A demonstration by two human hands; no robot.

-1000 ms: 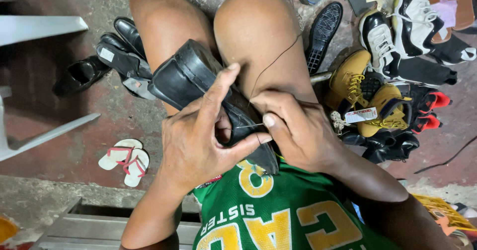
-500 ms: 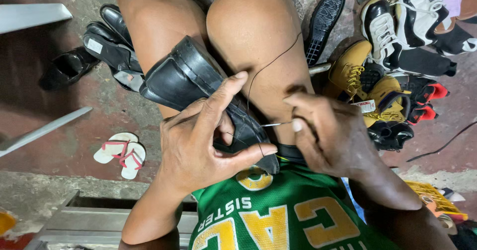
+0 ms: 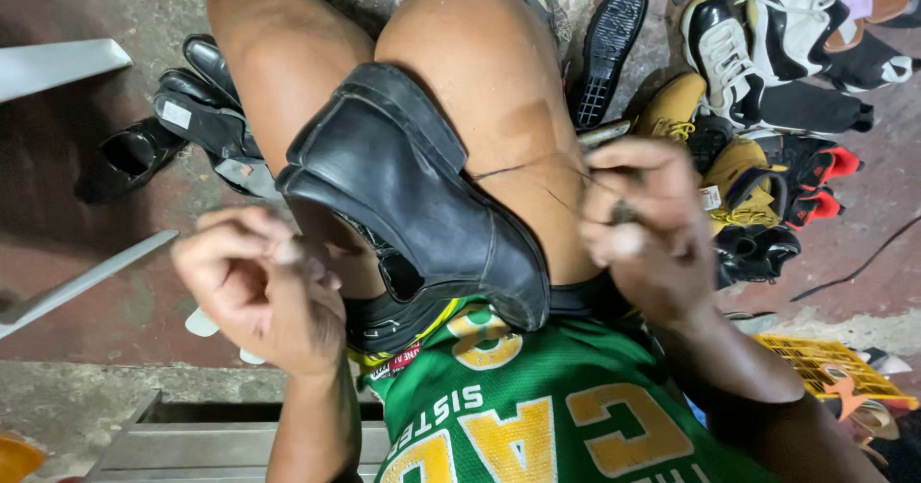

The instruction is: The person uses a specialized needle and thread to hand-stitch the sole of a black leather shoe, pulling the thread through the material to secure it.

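A black leather shoe (image 3: 413, 195) lies across my lap between my bare knees, its toe toward my green and yellow jersey (image 3: 537, 416). My left hand (image 3: 259, 291) is off the shoe, just to its left, curled into a loose, blurred fist with nothing visible in it. To the right of the shoe, beside my right thigh, my right hand (image 3: 638, 224) pinches a thin dark thread (image 3: 518, 168). The thread runs taut across the thigh from the shoe to those fingers.
Shoes are piled on the ground to the right: a white and black sneaker (image 3: 739, 51), a tan boot (image 3: 672, 109), a red and black shoe (image 3: 815, 181), a black sole (image 3: 609, 47). Black shoes (image 3: 201, 118) lie left. A yellow crate (image 3: 825, 363) sits lower right.
My left hand has let go of the shoe and swung out to the left. My right hand has pulled away to the right, drawing the thread taut. The view has closed in.
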